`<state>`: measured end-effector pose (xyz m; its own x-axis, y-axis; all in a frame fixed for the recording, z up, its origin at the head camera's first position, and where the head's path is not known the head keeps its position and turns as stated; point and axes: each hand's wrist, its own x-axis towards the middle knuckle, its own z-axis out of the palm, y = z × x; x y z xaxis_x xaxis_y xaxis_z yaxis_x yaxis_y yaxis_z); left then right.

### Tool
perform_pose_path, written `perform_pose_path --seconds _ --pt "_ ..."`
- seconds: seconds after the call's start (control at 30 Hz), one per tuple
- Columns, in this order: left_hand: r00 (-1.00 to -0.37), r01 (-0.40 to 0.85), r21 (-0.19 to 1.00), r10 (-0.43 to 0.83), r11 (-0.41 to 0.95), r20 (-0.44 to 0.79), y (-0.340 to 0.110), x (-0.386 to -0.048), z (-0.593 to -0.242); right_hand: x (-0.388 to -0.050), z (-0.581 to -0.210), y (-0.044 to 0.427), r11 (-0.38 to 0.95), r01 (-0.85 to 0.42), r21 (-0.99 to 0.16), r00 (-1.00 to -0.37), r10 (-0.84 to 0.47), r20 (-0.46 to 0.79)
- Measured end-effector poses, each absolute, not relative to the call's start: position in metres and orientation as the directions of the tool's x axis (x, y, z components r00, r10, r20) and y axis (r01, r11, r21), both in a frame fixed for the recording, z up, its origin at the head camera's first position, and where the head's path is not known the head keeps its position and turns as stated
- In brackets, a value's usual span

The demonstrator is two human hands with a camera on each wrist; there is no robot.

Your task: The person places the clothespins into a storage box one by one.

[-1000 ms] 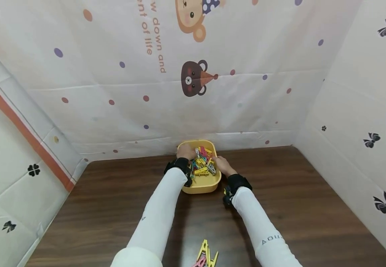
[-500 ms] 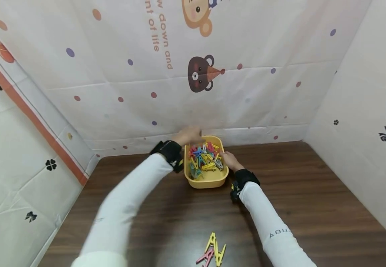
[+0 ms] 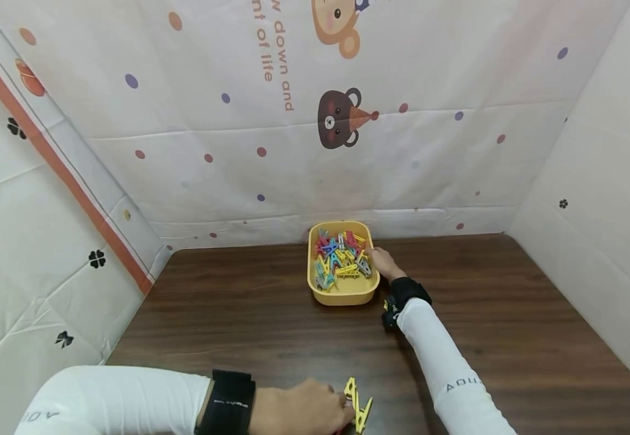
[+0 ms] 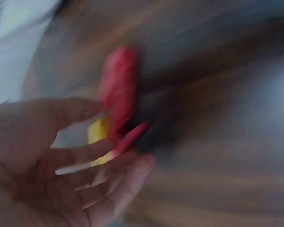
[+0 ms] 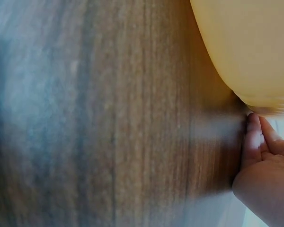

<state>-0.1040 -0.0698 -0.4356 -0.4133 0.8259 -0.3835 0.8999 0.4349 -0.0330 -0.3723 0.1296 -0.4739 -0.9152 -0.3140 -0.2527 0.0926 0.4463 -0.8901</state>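
In the head view my left hand (image 3: 301,411) is low at the table's front, its fingers curled over a small group of clothespins. Blurred in the left wrist view, a pinkish-red clothespin (image 4: 120,90) lies between my thumb and fingers, which pinch it. Yellow clothespins (image 3: 363,414) stick out beside my fingertips. My right hand (image 3: 386,264) grips the right rim of a yellow plastic basket (image 3: 347,298) at the back of the table. Its fingertips meet the basket wall in the right wrist view, partly hidden. Mixed-colour clothespins (image 3: 342,257) lie heaped inside.
Brown wood-grain table (image 3: 228,308) spreads around both arms. A printed white sheet (image 3: 228,175) hangs close behind the basket, with further sheets at the left and right sides.
My left hand has left the basket and swung down to the clothespins at the table's front. My right hand stays at the basket's rim. The head view has shifted slightly.
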Motion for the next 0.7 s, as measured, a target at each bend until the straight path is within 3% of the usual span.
perform_pose_path --seconds 0.07,0.27,0.37,0.53,0.63,0.7 --pt "-0.384 0.908 -0.004 0.83 0.418 -0.404 -0.073 -0.103 -0.449 -0.372 -0.475 0.13 0.442 0.1 -0.891 -0.914 -0.313 -0.257" --pt "-0.384 0.891 0.099 0.85 0.444 -0.361 -0.08 -0.12 -0.498 -0.372 -0.477 0.128 0.43 0.118 -0.895 -0.923 -0.285 -0.259" --pt "-0.389 0.876 0.136 0.844 0.463 -0.37 -0.078 -0.124 -0.475 -0.374 -0.476 0.125 0.427 0.126 -0.896 -0.929 -0.265 -0.257" --pt "-0.525 0.814 0.066 0.778 0.578 -0.345 -0.073 -0.129 -0.411 -0.376 -0.474 0.121 0.452 0.139 -0.881 -0.937 -0.229 -0.265" --pt "-0.61 0.728 0.141 0.729 0.67 -0.311 -0.072 -0.148 -0.381 -0.376 -0.474 0.123 0.452 0.135 -0.882 -0.939 -0.226 -0.26" --pt "-0.623 0.697 0.201 0.72 0.688 -0.305 -0.07 -0.169 -0.363 -0.376 -0.473 0.124 0.445 0.124 -0.887 -0.939 -0.237 -0.25"
